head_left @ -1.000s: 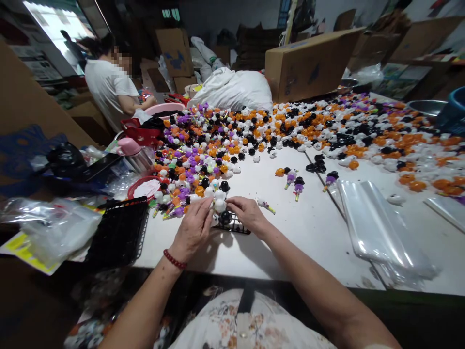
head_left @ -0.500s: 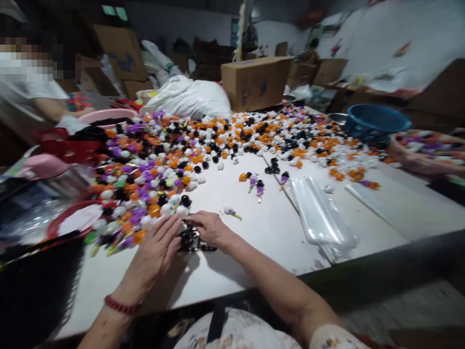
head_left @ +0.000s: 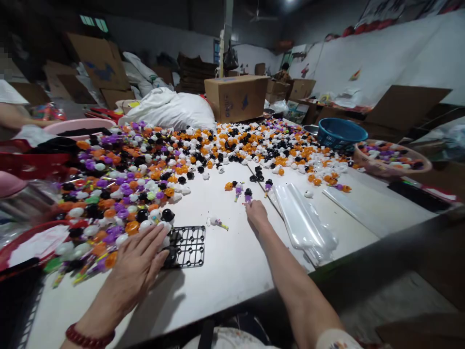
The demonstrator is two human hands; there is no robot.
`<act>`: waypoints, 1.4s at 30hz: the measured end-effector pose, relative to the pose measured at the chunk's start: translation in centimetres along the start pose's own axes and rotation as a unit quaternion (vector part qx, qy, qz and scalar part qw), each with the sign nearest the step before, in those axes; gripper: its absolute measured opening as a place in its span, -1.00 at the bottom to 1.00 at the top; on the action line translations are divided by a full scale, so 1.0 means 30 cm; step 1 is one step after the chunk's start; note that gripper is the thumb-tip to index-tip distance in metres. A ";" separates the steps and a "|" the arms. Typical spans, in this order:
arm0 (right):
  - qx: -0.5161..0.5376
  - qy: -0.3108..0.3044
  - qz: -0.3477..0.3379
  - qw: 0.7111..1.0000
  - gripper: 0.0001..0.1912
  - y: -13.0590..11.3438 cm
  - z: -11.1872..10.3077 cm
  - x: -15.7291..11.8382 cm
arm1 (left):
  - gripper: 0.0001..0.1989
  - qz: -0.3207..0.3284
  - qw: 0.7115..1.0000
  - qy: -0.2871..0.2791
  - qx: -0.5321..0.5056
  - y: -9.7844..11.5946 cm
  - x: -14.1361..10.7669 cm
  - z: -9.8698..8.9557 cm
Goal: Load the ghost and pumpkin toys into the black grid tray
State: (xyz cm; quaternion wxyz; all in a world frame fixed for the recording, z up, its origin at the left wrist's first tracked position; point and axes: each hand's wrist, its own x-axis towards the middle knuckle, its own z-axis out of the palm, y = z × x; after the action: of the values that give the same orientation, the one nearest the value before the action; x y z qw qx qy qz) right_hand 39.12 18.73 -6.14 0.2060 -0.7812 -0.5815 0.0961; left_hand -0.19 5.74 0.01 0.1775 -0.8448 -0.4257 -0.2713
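Black grid rack [head_left: 192, 247] flat on the near part of the white bench [head_left: 225, 276], left of centre. Its left end is partly under the left hand [head_left: 140, 264]. Small black and white pieces sit at that end, by the fingers.

Left hand: palm down, fingers extended and close together, thumb slightly apart. Can't tell if it grips anything. Red bead bracelet [head_left: 90, 338] on that wrist.

Right hand [head_left: 256, 213]: reaching right of the rack, fingers curled, fingertips at the lower end of a purple toy with black top [head_left: 248, 195]. Grip hidden, can't tell if it's closed on it.

White toy with yellow-green stick [head_left: 219, 223] lies between rack and right hand. Second purple toy [head_left: 268, 187] just right of the first, near the clear plastic bags [head_left: 303, 220].

Big mixed toy pile [head_left: 145, 182], orange, white, black, purple, runs from near left across the far side. Beyond it: white sack [head_left: 174, 109], cardboard box [head_left: 236, 99]. Far right: blue basket [head_left: 341, 133], pink basket of toys [head_left: 392, 167].
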 end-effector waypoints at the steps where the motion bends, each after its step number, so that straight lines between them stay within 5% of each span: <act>1: 0.001 -0.006 -0.002 1.000 -0.70 -0.001 0.007 -0.014 | -0.52 -0.001 1.000 -0.005 -0.010 0.005 0.004 -0.007; 9: -0.098 0.009 -0.052 0.994 -0.65 0.000 0.027 -0.069 | -0.56 -0.016 0.989 -0.126 -0.073 0.048 0.031 -0.038; 14: -0.049 0.003 0.001 0.999 -0.72 -0.053 -0.082 -0.090 | -0.57 0.002 0.991 -0.104 -0.086 0.041 0.044 -0.046; 18: 0.114 0.048 -0.149 0.981 -0.78 -0.162 -0.186 -0.193 | -0.57 0.011 0.989 -0.113 -0.093 0.035 0.050 -0.055; 21: 0.244 -0.041 -0.259 0.934 -0.80 -0.281 -0.215 -0.285 | -0.58 0.016 0.989 -0.117 -0.090 0.037 0.052 -0.054; 24: 0.266 -0.148 -0.314 0.899 -0.84 -0.403 -0.182 -0.345 | -0.56 0.021 0.989 -0.120 -0.086 0.041 0.051 -0.048; 30: 0.145 -0.223 -0.416 0.869 -0.85 -0.558 -0.077 -0.380 | -0.51 0.028 0.988 -0.122 -0.088 0.044 0.050 -0.050; 42: 0.183 -0.227 -0.458 0.840 -0.85 -0.595 -0.010 -0.428 | -0.41 0.038 0.994 -0.086 -0.062 0.038 0.046 -0.034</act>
State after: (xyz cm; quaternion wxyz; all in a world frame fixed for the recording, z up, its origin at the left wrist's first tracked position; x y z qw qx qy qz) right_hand 19.82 10.76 0.74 0.2275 -0.3306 -0.8752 0.2702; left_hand 1.09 5.41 1.58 0.0982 -0.8898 -0.3896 -0.2166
